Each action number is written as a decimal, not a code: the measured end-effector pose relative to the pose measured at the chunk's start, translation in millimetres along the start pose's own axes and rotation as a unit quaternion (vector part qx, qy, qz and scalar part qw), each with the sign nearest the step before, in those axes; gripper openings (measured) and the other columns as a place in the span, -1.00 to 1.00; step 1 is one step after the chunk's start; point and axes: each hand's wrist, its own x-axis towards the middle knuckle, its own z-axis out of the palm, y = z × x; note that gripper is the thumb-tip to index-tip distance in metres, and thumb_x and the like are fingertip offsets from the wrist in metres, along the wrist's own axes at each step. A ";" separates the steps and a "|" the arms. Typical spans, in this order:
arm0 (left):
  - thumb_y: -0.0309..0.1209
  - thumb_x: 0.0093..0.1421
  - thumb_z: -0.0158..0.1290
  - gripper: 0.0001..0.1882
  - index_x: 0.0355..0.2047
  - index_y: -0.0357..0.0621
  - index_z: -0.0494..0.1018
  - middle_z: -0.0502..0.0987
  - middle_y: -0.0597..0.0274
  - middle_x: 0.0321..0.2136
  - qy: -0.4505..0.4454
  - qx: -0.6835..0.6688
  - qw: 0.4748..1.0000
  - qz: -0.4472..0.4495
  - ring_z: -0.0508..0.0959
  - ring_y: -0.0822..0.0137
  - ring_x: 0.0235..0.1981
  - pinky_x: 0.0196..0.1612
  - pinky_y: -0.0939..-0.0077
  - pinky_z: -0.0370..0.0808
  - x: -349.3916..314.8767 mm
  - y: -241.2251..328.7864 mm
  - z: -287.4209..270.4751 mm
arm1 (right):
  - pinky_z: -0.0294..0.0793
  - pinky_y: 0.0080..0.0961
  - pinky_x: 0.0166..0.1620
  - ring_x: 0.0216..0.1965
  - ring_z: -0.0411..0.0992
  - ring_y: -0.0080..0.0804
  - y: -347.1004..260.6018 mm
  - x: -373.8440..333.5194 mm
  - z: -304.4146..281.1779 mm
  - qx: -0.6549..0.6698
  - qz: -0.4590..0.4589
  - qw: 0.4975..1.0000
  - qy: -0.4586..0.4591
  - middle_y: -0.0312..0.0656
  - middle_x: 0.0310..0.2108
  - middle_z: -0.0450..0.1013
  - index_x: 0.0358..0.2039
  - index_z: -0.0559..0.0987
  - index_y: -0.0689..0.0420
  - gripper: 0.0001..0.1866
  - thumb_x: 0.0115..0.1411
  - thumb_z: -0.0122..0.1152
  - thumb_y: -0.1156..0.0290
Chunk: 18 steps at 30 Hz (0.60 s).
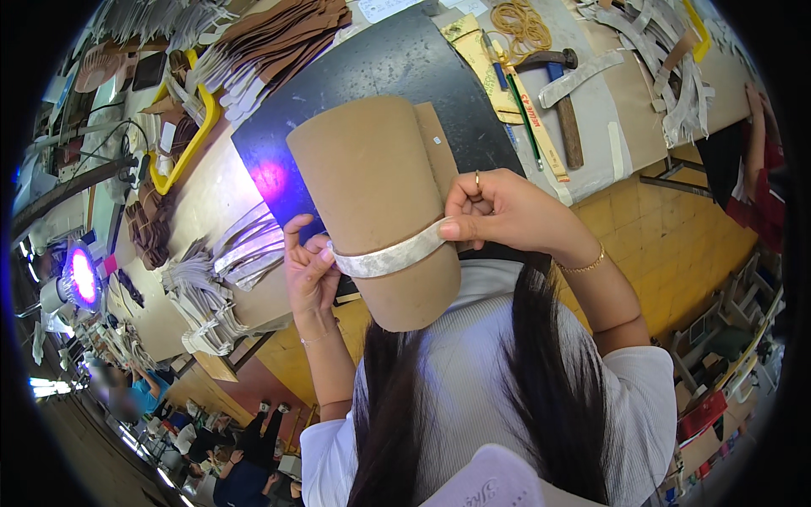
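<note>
Pale grey leather strip (389,256) already spans the curved brown leather panel (376,203), left hand (309,270) and right hand (490,209) pinching its ends; fixing looks unfinished.

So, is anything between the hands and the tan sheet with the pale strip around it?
Nothing visible. The left hand and right hand both already touch the pale strip, pressing it against the curled tan sheet. The sheet is held above the dark mat, apart from the hammer and other tools.
</note>
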 end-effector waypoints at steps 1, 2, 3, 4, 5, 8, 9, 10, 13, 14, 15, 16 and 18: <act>-0.69 0.03 0.10 -0.41 0.05 -0.17 0.13 0.55 0.07 -0.43 -0.007 -0.006 1.000 0.000 0.57 0.31 -0.39 -0.31 0.50 0.56 0.7 -0.3 0.5 | 0.32 -0.74 -0.59 -0.66 0.35 -0.67 0.9 1.8 -0.4 0.015 0.011 1.000 -0.005 -0.32 -0.68 0.39 -0.52 0.43 0.19 -0.66 0.05 0.32 0.20; -0.69 0.03 0.09 -0.41 0.05 -0.17 0.13 0.55 0.07 -0.43 -0.014 -0.011 1.000 0.001 0.57 0.31 -0.38 -0.29 0.48 0.56 1.1 -0.6 1.1 | 0.31 -0.75 -0.62 -0.68 0.35 -0.67 1.1 3.4 -0.8 0.030 0.023 0.999 -0.010 -0.31 -0.69 0.38 -0.53 0.40 0.18 -0.64 0.04 0.33 0.18; -0.69 0.03 0.09 -0.42 0.05 -0.17 0.14 0.55 0.07 -0.42 -0.015 -0.019 1.000 -0.001 0.57 0.31 -0.37 -0.27 0.47 0.56 0.9 -1.3 1.6 | 0.29 -0.76 -0.65 -0.70 0.35 -0.66 0.8 4.4 -1.3 0.032 0.042 0.998 -0.016 -0.31 -0.70 0.38 -0.53 0.38 0.17 -0.63 0.04 0.33 0.17; -0.69 0.04 0.09 -0.42 0.05 -0.18 0.14 0.55 0.07 -0.42 -0.017 -0.027 0.999 -0.001 0.57 0.30 -0.36 -0.25 0.46 0.56 0.8 -2.1 2.3 | 0.27 -0.77 -0.68 -0.72 0.35 -0.65 -0.2 5.7 -1.9 0.033 0.061 0.997 -0.022 -0.30 -0.71 0.38 -0.53 0.37 0.15 -0.62 0.04 0.33 0.16; -0.69 0.04 0.08 -0.43 0.05 -0.18 0.14 0.56 0.07 -0.42 -0.019 -0.035 0.999 -0.001 0.57 0.30 -0.35 -0.23 0.45 0.56 0.7 -3.0 3.1 | 0.25 -0.79 -0.70 -0.74 0.34 -0.65 -1.1 7.0 -2.7 0.034 0.079 0.996 -0.029 -0.30 -0.72 0.38 -0.53 0.35 0.14 -0.61 0.03 0.34 0.15; -0.69 0.04 0.08 -0.46 0.02 -0.20 0.15 0.56 0.07 -0.41 0.010 -0.033 0.999 0.002 0.58 0.29 -0.33 -0.22 0.44 0.56 -0.6 -8.1 4.5 | 0.25 -0.80 -0.75 -0.77 0.35 -0.65 7.9 14.5 -5.1 0.043 0.115 0.992 -0.041 -0.28 -0.70 0.40 -0.51 0.32 0.13 -0.70 0.07 0.30 0.32; -0.69 0.05 0.07 -0.48 0.01 -0.20 0.16 0.55 0.06 -0.41 0.019 -0.023 1.000 0.002 0.58 0.29 -0.34 -0.23 0.44 0.56 -0.7 -9.1 5.8 | 0.23 -0.79 -0.75 -0.77 0.33 -0.67 10.9 15.1 -6.0 0.043 0.113 0.992 -0.042 -0.30 -0.71 0.38 -0.51 0.32 0.13 -0.67 0.06 0.31 0.26; -0.69 0.06 0.06 -0.49 0.00 -0.20 0.17 0.55 0.06 -0.41 0.030 -0.015 0.999 0.006 0.58 0.29 -0.36 -0.24 0.44 0.57 -1.8 -9.7 6.8 | 0.20 -0.79 -0.76 -0.77 0.31 -0.68 12.9 16.0 -7.1 0.040 0.111 0.992 -0.046 -0.32 -0.72 0.36 -0.51 0.32 0.13 -0.64 0.05 0.32 0.21; -0.68 0.08 0.05 -0.54 -0.03 -0.22 0.19 0.54 0.05 -0.41 0.003 -0.010 1.000 -0.003 0.58 0.28 -0.41 -0.28 0.44 0.58 -6.2 -17.7 11.4 | 0.14 -0.78 -0.78 -0.78 0.22 -0.72 4.3 11.1 -17.7 0.037 0.097 0.995 -0.007 -0.40 -0.73 0.30 -0.50 0.33 0.11 -0.63 0.04 0.33 0.17; -0.68 0.08 0.04 -0.56 -0.03 -0.22 0.19 0.54 0.04 -0.41 -0.012 -0.012 1.000 -0.005 0.58 0.27 -0.43 -0.30 0.45 0.58 -8.3 -21.2 14.5 | 0.12 -0.78 -0.78 -0.79 0.19 -0.73 -2.1 8.6 -22.9 0.034 0.090 0.995 0.009 -0.43 -0.73 0.28 -0.49 0.33 0.11 -0.63 0.04 0.33 0.18; -0.66 0.11 0.02 -0.59 -0.04 -0.23 0.19 0.52 0.04 -0.42 -0.003 -0.010 1.000 -0.017 0.57 0.26 -0.47 -0.36 0.46 0.59 -10.5 -23.4 21.4 | 0.12 -0.77 -0.76 -0.77 0.17 -0.75 -14.9 1.7 -28.7 0.008 0.073 0.995 0.060 -0.46 -0.73 0.25 -0.51 0.33 0.09 -0.65 0.04 0.33 0.20; -0.65 0.11 0.02 -0.60 -0.05 -0.23 0.19 0.52 0.04 -0.42 -0.005 -0.026 1.000 -0.007 0.57 0.25 -0.47 -0.36 0.46 0.59 -11.6 -26.3 25.1 | 0.12 -0.77 -0.74 -0.75 0.15 -0.76 -28.3 -6.2 -35.0 -0.021 0.056 0.992 0.111 -0.49 -0.73 0.22 -0.52 0.33 0.08 -0.67 0.05 0.32 0.23; -0.65 0.12 0.01 -0.61 -0.05 -0.23 0.19 0.51 0.05 -0.43 -0.011 -0.055 0.998 0.015 0.58 0.24 -0.46 -0.37 0.46 0.59 -12.6 -28.7 27.7 | 0.21 -0.79 -0.61 -0.66 0.22 -0.78 -38.9 -14.3 -45.6 -0.131 -0.107 0.953 0.250 -0.46 -0.68 0.26 -0.50 0.38 0.09 -0.74 0.08 0.29 0.29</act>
